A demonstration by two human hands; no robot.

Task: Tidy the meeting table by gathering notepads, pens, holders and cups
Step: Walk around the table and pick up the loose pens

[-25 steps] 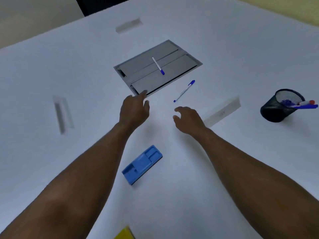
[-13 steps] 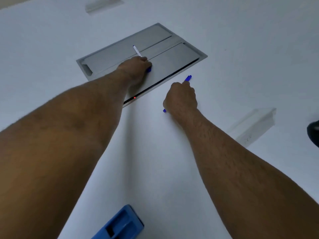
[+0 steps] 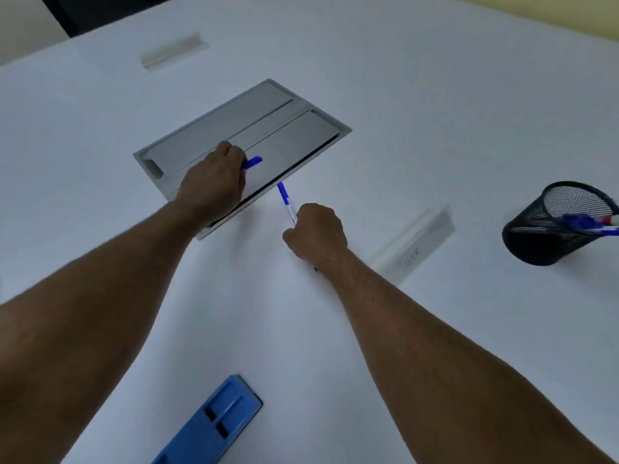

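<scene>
Change since half a second ago: right hand (image 3: 315, 234) has lifted its pen (image 3: 286, 202) off the white table (image 3: 435, 95); blue cap points to 11 o'clock. Left hand (image 3: 214, 182) grasps second pen (image 3: 252, 162) over grey cable hatch (image 3: 234, 125). Mesh pen holder (image 3: 552, 226) at 3 o'clock, well apart.

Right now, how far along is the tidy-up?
Done: some pens already sit in the mesh cup. In hand: left hand grips one pen over the grey panel; right hand grips another. Left: both pens uncupped, blue tray and two clear holders ungathered.
</scene>
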